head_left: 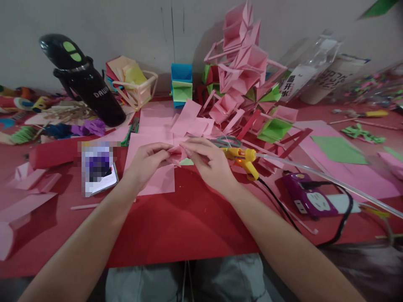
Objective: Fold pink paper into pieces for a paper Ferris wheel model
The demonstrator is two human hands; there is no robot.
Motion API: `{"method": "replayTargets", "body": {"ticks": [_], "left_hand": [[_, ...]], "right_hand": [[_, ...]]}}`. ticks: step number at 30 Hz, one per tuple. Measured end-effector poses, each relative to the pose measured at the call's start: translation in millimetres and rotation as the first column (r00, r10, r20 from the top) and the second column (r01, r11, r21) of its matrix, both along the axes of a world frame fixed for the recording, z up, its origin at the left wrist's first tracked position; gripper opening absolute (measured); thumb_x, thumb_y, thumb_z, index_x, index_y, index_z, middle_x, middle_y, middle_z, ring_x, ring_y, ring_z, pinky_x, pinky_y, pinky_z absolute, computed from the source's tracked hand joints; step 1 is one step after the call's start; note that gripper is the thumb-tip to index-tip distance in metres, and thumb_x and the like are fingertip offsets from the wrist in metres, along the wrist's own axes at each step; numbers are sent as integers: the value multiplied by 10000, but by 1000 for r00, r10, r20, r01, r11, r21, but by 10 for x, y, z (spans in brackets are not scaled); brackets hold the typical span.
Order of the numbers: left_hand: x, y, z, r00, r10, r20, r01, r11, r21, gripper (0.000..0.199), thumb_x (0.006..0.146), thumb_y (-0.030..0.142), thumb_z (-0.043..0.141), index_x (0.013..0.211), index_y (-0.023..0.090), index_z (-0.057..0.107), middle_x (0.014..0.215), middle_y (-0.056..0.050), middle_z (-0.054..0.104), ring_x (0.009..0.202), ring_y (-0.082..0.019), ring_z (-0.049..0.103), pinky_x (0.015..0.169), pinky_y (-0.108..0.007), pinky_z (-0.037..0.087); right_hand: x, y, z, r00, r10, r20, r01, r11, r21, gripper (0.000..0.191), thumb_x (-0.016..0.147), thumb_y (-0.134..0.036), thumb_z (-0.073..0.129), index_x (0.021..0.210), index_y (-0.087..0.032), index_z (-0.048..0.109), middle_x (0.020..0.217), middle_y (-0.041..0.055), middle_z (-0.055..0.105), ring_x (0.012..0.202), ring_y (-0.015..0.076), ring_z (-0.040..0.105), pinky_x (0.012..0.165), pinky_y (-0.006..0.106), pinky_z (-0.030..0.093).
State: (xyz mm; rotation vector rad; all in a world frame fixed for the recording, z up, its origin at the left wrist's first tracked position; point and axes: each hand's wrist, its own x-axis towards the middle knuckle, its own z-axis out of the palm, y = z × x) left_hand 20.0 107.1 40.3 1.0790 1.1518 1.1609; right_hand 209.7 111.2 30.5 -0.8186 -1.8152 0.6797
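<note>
Between my two hands is a small folded piece of pink paper (176,154), held above the red table. My left hand (150,161) pinches its left side with thumb and fingers. On the other side my right hand (206,158) grips it, the fingers curled over its edge, so part of the fold is hidden. Flat pink sheets (160,182) lie under and behind the hands, and a bit of light green paper shows just below the fold. Close to my right hand rests a yellow glue gun (241,157) with a clear glue stick (289,163) in its back.
Behind stand pink folded-paper constructions (244,67), a blue and green paper piece (181,86) and a black bottle (91,90). A phone (102,184) lies at left. On the right are a purple power strip (307,195) with a black cable and a green sheet (338,149).
</note>
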Motion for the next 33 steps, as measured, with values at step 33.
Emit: {"method": "replayTargets", "body": {"ticks": [33], "left_hand": [[119, -148, -75, 847, 128, -515, 115, 903, 414, 253, 872, 372, 684, 1046, 195, 732, 1136, -90, 734, 942, -211, 710, 837, -339, 605]], "right_hand": [[-43, -7, -10, 979, -196, 48, 201, 973, -114, 245, 766, -67, 526, 949, -203, 616, 963, 43, 713, 852, 173, 685, 780, 315, 554]]}}
